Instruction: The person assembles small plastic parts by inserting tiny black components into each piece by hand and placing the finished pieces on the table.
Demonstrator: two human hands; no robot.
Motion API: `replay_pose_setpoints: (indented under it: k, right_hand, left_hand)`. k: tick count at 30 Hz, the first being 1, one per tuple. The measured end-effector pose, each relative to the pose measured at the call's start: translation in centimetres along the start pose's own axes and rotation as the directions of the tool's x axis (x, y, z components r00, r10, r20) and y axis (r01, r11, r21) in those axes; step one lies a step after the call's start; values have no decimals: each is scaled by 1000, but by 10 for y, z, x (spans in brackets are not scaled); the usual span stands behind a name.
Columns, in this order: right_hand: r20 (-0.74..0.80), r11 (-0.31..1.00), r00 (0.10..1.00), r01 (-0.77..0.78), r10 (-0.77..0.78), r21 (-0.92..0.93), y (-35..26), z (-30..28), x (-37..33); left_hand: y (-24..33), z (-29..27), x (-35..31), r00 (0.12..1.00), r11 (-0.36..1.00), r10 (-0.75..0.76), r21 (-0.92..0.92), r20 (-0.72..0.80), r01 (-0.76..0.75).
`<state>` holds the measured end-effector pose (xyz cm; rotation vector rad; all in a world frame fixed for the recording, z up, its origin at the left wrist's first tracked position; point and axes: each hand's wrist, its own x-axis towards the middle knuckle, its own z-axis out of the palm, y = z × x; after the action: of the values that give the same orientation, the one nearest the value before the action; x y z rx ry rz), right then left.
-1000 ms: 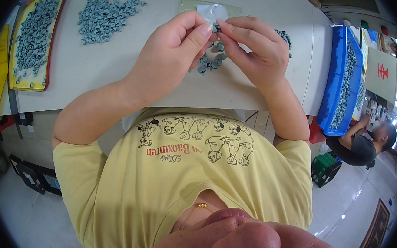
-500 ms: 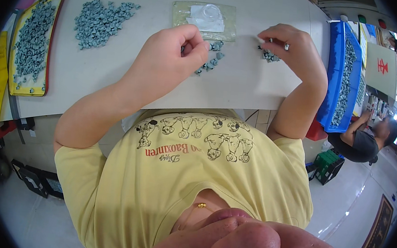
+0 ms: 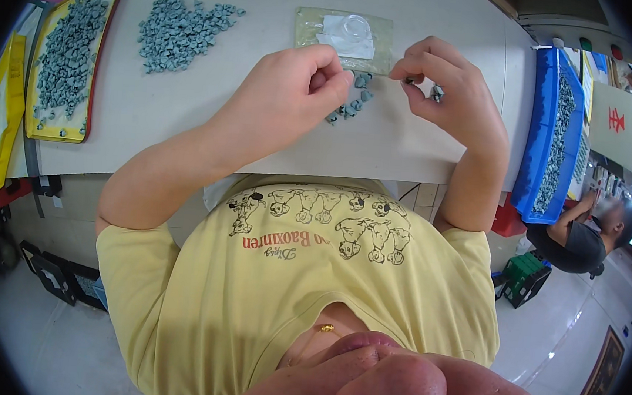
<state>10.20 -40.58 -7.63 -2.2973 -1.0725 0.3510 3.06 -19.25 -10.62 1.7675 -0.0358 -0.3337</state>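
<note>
My left hand [image 3: 294, 95] is closed in a pinch, thumb against curled fingers; whatever it holds, if anything, is hidden. Beside its fingertips lies a loose group of small grey-green pieces [image 3: 351, 109], angular and lump-like, some with dark parts. To the right, my right hand [image 3: 454, 89] is bent with thumb and forefinger close together, a small dark-edged grey-green piece [image 3: 412, 79] between them. Another such piece [image 3: 437, 93] shows among its lower fingers. Beyond the hands lies a clear yellowish plastic bag [image 3: 382, 39] with white paper and a round transparent ring-shaped item [image 3: 355, 27] on it.
A larger heap of similar pieces [image 3: 180, 34] lies on the white table [image 3: 226, 109]. Left of it is a yellow tray [image 3: 48, 132] full of them; at the right edge stands a blue bin [image 3: 534, 140] with more. Another person [image 3: 576, 236] sits farther right.
My right hand has moved left toward the left hand, and its thumb and forefinger have come together. The left hand stays pinched near the loose group. The whole view has shifted slightly.
</note>
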Motion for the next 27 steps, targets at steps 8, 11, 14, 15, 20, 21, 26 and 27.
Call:
replay_pose_setpoints:
  k: [8,11,14,15,20,21,26,27]
  right_hand:
    - [-397,940,852,308,-341,-147,-29,28,18]
    - [-410,943,850,285,-332,-174,-37,35,22]
    - [-412,965,873,242,-262,-100,-40,39,24]
    - [-412,964,871,247,-266,-99,-40,39,24]
    - [-396,976,894,215,-210,-33,-41,39,23]
    - [-396,976,894,213,-208,-32,-40,39,22]
    - [-376,980,910,197,-178,11,-37,37,19]
    - [-377,982,910,188,-171,10,-35,36,19]
  left_hand:
    - [6,-11,-4,993,962,-33,-267,115,63]
    - [5,-19,-6,995,975,20,-222,97,2]
    - [5,-23,-8,996,962,-7,-270,86,30]
    - [7,-24,-8,997,960,-20,-278,72,40]
    - [8,-28,-10,998,969,-23,-244,65,38]
    - [8,-29,-9,998,975,-9,-219,66,23]
    - [2,-27,-3,997,986,10,-169,77,3]
    - [1,-25,-1,996,984,-3,-180,86,18]
